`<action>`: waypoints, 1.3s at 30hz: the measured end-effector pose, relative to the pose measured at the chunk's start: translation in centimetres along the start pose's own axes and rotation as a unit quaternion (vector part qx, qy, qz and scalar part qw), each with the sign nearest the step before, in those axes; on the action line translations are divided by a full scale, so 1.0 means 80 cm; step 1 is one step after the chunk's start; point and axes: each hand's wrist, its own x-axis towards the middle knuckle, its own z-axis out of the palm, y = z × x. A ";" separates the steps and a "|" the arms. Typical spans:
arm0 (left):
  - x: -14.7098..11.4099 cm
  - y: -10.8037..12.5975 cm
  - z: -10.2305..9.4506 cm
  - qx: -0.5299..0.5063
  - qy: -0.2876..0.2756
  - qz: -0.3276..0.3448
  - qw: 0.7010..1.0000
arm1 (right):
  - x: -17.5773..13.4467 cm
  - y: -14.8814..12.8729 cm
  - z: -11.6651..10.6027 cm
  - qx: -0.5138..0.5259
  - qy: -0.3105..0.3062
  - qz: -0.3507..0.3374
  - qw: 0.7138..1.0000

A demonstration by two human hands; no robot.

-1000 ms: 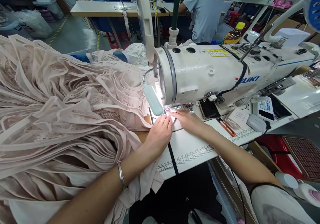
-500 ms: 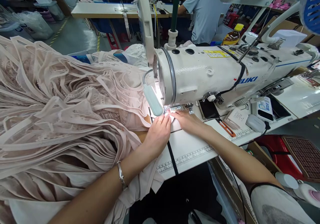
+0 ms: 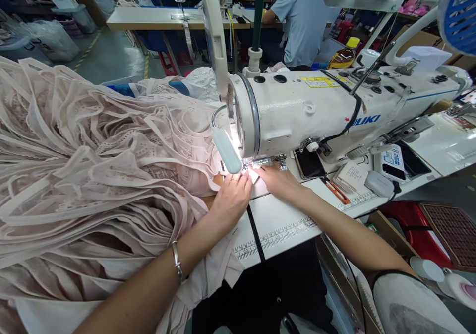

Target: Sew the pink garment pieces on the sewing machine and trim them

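At the needle end of a white sewing machine [image 3: 290,115], my left hand [image 3: 233,195] has its fingers pressed together on a pale pink fabric piece [image 3: 259,189]. Opposite it, my right hand [image 3: 278,181] grips the same fabric from the right, its fingertips partly hidden under the machine head. A pale green lamp [image 3: 227,150] lights the spot just above my left fingers. Beside my left arm spreads a large heap of pale pink lace-trimmed garments [image 3: 111,150], its straps reaching toward the needle area. The needle itself is too small to make out.
Right of my right hand lie a phone [image 3: 310,164], an orange-handled cutter [image 3: 336,191], paper tags [image 3: 351,177] and a grey case [image 3: 379,182]. A ruler strip [image 3: 282,233] runs along the table's front edge. A person [image 3: 307,21] sits beyond the machine.
My left hand has shifted slightly left and down, and its fingers have bent more. A gap has opened between my hands, showing more fabric. My right hand stays nearly in place.
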 end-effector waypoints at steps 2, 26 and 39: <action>-0.002 -0.016 -0.008 -0.011 -0.023 -0.006 1.000 | -0.002 0.002 0.005 0.015 0.023 -0.010 1.000; -0.004 -0.039 0.015 -0.163 0.033 0.018 0.986 | -0.017 0.020 0.026 0.163 0.154 -0.053 0.973; -0.002 -0.023 0.004 -0.075 0.052 0.036 0.995 | -0.017 0.019 0.023 0.182 0.166 -0.108 0.963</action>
